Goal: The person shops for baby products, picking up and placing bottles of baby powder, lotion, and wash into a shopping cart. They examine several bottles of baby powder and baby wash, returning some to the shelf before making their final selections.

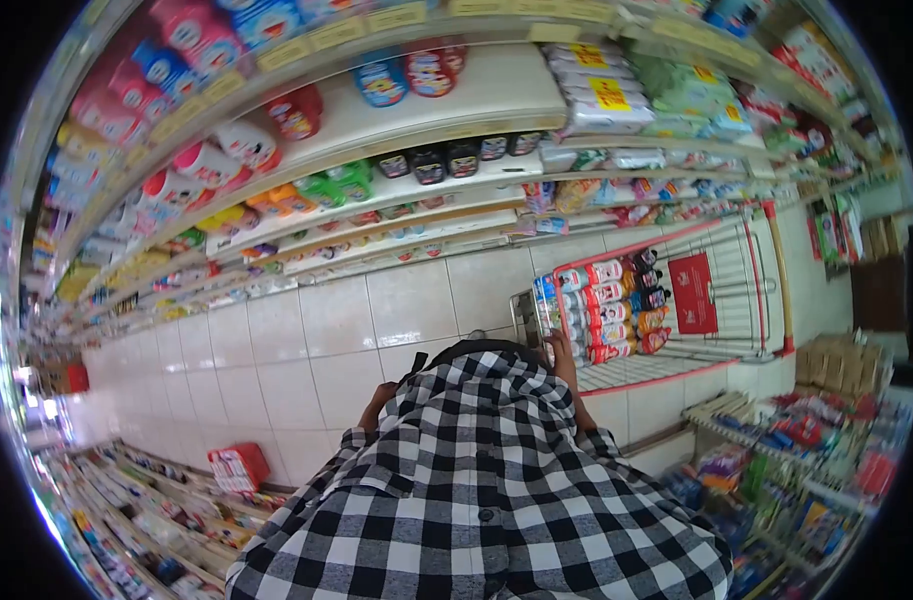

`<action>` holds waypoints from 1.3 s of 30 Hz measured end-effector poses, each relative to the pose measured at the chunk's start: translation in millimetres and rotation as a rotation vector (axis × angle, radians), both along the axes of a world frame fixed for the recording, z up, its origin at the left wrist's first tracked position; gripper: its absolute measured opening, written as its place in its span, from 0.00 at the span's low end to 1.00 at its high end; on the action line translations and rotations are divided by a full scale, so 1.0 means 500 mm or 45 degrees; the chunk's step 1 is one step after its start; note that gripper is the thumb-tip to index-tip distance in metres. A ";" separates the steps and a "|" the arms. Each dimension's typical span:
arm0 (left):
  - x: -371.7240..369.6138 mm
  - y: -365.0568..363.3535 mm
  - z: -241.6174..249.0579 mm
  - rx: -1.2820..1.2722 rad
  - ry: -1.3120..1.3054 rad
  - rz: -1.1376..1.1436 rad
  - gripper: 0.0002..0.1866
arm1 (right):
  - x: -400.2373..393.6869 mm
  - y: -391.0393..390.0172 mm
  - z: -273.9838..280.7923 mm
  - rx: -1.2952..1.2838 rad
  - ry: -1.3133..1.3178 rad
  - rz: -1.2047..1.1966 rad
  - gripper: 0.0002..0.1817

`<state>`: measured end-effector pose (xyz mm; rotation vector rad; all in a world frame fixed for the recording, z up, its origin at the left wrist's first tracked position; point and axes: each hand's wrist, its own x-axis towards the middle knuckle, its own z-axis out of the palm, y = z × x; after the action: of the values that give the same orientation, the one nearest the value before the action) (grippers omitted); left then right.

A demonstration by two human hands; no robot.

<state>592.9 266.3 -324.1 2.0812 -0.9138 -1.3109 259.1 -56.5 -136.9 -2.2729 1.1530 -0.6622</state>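
Note:
A metal shopping cart (616, 380) with a red rim stands to the right of my body. Several bottles (608, 312) with red, orange, white and dark colours lie in rows inside it. My right hand (560, 350) is at the cart's near end, with its fingers closed on the rim beside the bottles. Low at my left side, my left hand (379, 397) hangs next to the black-and-white checked shirt (486, 480). Its fingers are too small and partly hidden to make out.
Ahead, long shelves (446, 120) carry bottles and packs. Pale floor tiles (326, 315) run along the aisle. A red-and-white box (238, 467) stands by the shelves behind on the left. Boxes (841, 365) and mixed goods (776, 430) are at the right.

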 end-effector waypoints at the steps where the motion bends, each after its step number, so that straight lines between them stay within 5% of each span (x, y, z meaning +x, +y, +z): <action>1: 0.014 -0.024 0.004 -0.028 -0.020 -0.088 0.17 | -0.012 0.019 -0.002 0.006 -0.007 -0.053 0.12; 3: 0.045 -0.074 0.005 -0.084 -0.082 -0.323 0.17 | -0.046 0.071 -0.009 0.381 -0.332 -0.372 0.13; 6: 0.087 -0.191 0.015 -0.003 -0.311 -0.936 0.16 | -0.137 0.052 -0.026 0.526 -0.141 -0.529 0.12; 8: 0.080 -0.266 0.035 0.446 0.372 -0.062 0.15 | -0.147 0.050 0.001 0.634 -0.314 -0.732 0.15; 11: 0.044 -0.410 0.072 -0.023 0.129 -0.500 0.16 | -0.201 0.005 -0.045 0.929 -0.714 -0.878 0.14; 13: -0.028 -0.523 0.196 0.197 0.134 -0.311 0.26 | -0.212 -0.014 -0.068 1.077 -0.732 -0.872 0.14; 18: -0.101 -0.600 0.214 0.152 0.271 -0.142 0.33 | -0.187 -0.045 -0.074 1.594 -0.542 -0.666 0.16; 24: -0.182 -0.576 0.197 -0.016 0.012 -0.292 0.27 | -0.178 -0.118 -0.006 2.188 -0.294 -0.518 0.23; 28: -0.211 -0.566 0.237 0.115 -0.195 -0.341 0.26 | -0.221 -0.161 -0.096 2.696 -0.535 -0.156 0.28; 30: -0.174 -0.538 0.249 0.079 -0.082 -0.217 0.18 | -0.211 -0.171 -0.126 1.963 -0.267 -0.225 0.26; 32: -0.072 -0.468 0.219 -0.052 0.024 -0.342 0.38 | -0.181 -0.158 -0.169 1.402 -0.053 -0.276 0.22; 33: -0.075 -0.459 0.261 0.038 0.213 -0.159 0.39 | -0.227 -0.136 -0.362 1.156 -0.096 -0.387 0.19; 34: -0.062 -0.437 0.270 0.067 0.269 -0.208 0.32 | -0.265 -0.184 -0.338 0.200 0.473 0.191 0.20; 35: -0.071 -0.434 0.308 0.204 0.278 -0.109 0.31 | -0.327 -0.187 -0.452 0.811 0.120 -0.358 0.23; 36: -0.080 -0.431 0.351 0.348 0.299 -0.017 0.29 | -0.319 -0.253 -0.351 0.411 0.924 -0.240 0.23; 37: -0.074 -0.405 0.357 0.366 0.321 -0.009 0.28 | -0.404 -0.288 -0.462 0.102 0.904 -0.114 0.17; 38: -0.072 -0.372 0.359 0.389 0.346 -0.012 0.28 | -0.413 -0.325 -0.451 0.517 1.077 -0.572 0.13; 39: -0.083 -0.354 0.372 0.540 0.295 -0.024 0.24 | -0.489 -0.302 -0.569 -0.266 1.313 -0.337 0.15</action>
<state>551.6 89.1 -137.9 2.1596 -0.5936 -1.8389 14.4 -207.5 -421.1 -2.7215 1.9139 0.4308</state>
